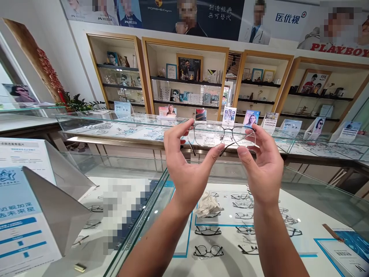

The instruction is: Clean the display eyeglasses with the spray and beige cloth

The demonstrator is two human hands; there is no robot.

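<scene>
Holding eyeglasses (pixel 228 130), left hand (pixel 186 163) opposite right hand (pixel 263 163).

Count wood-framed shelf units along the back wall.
4: the left unit, the wide unit next to it, the narrower unit right of centre, the far-right unit. More may lie out of frame.

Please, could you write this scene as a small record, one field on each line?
left hand: holds one side of the glasses
right hand: holds their other side
glasses: clear lenses, held up over the glass display case
cloth: pale, crumpled, below the hands
below: more spectacles in the case
background: wooden-framed shelves under wall posters
</scene>
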